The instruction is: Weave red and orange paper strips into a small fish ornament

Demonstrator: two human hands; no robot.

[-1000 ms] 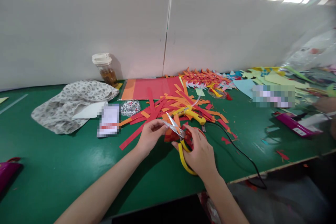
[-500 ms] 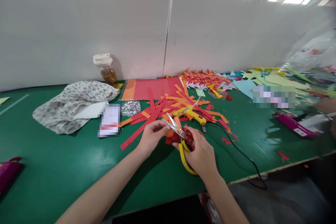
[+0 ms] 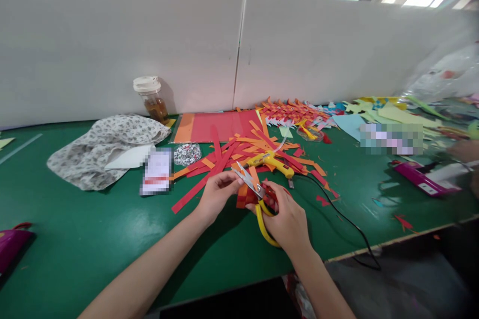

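My right hand (image 3: 290, 217) is closed around scissors (image 3: 266, 224) with yellow handles. Their metal blades point up and left and stand slightly apart. Beneath and beside the blades is a folded orange and red paper piece (image 3: 242, 196). One orange strip of it sticks up past the blades, and red parts show at my right fingers. My left hand (image 3: 219, 193) is pinched at the left edge of this paper, close to the blades; its exact hold is partly hidden. Just beyond the blades lies a yellow glue gun (image 3: 271, 161) on loose red and orange paper strips (image 3: 220, 155).
A black cord (image 3: 350, 222) runs from the glue gun over the table's front edge. Behind are red sheets (image 3: 226, 127) and finished-looking folded paper pieces (image 3: 290, 110). Leftward are a patterned cloth (image 3: 93, 147), a lidded drink bottle (image 3: 151, 99) and a bag of small discs (image 3: 187, 154).
The scissor blades have closed partway, with the gap between them narrower. Both hands have stayed in nearly the same place.
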